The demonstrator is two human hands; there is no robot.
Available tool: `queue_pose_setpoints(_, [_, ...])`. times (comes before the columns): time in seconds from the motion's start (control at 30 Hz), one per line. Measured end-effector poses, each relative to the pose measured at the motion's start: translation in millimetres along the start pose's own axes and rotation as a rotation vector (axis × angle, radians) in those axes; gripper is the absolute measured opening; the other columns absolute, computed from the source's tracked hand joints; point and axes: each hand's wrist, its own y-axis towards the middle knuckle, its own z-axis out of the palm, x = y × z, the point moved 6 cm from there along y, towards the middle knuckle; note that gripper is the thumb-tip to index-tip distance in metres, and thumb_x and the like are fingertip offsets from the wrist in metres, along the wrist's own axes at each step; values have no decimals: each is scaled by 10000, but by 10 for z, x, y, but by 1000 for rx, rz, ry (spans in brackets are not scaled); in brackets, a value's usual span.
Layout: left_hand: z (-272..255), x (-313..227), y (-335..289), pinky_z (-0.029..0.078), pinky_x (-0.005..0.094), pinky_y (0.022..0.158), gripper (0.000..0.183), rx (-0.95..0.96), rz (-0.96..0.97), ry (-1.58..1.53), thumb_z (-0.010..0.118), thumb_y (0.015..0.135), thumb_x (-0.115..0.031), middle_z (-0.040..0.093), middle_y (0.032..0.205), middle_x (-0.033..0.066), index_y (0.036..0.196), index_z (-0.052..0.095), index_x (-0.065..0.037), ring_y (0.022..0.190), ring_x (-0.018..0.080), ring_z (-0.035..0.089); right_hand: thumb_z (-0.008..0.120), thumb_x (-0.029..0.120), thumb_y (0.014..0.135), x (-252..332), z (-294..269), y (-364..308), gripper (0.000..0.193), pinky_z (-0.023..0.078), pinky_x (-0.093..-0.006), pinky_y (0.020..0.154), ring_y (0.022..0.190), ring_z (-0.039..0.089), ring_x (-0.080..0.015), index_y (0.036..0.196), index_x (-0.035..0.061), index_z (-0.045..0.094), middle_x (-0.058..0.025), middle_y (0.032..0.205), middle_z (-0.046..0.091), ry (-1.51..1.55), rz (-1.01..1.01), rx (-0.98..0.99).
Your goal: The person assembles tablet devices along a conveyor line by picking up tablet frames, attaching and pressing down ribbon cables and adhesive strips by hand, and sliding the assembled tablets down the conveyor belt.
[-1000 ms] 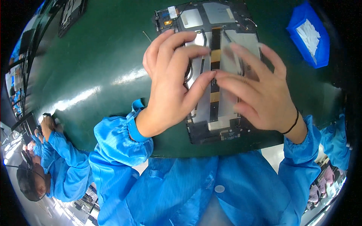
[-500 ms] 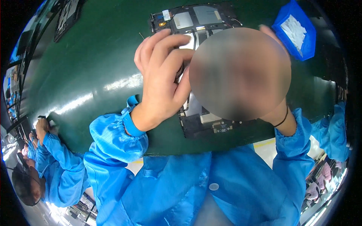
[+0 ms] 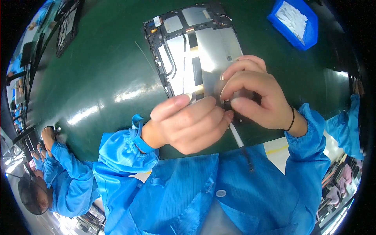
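Observation:
An opened tablet-like device [image 3: 219, 47] lies on the green table, its silver plates, black frame and ribbon cables showing. My left hand [image 3: 192, 123] is closed over its near end, fingers curled. Out from under those fingers hangs a thin white strip with a dark tail [image 3: 237, 135], apparently gripped by them. My right hand [image 3: 256, 94] is bent beside it, thumb and fingertips drawn together at a small dark piece too hidden to name. The hands cover the near part of the device.
A blue bin [image 3: 315, 33] of white strips stands at the far right. A thin wire [image 3: 143, 53] lies left of the device. Another dark panel [image 3: 67, 29] sits at the far left. A co-worker in a blue sleeve [image 3: 70, 160] is at the left table edge.
My left hand has moved down and right and turned palm-in; my right hand shows at the device's near right. The white strip hangs in view. Device and bin appear further left in the picture.

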Motion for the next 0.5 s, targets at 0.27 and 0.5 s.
queue_pose_setpoints(0.27, [-60,-124,-28,297,378,974,152,-71,294,-52,715,673,-235,623,791,-119,820,743,-262,855,70,592,739,197,766,-31,49,-45,96,318,-402,1004,1003,587,-198,807,135,680,-29,908,639,-38,-44,-20])
queue_pose_setpoints(0.5, [-83,1,5,295,421,1020,123,-54,57,-296,772,687,-213,674,836,-88,787,707,-242,899,119,628,683,92,882,-269,-782,-161,107,513,-343,877,995,660,-223,982,76,717,-83,1010,711,-365,19,-619])
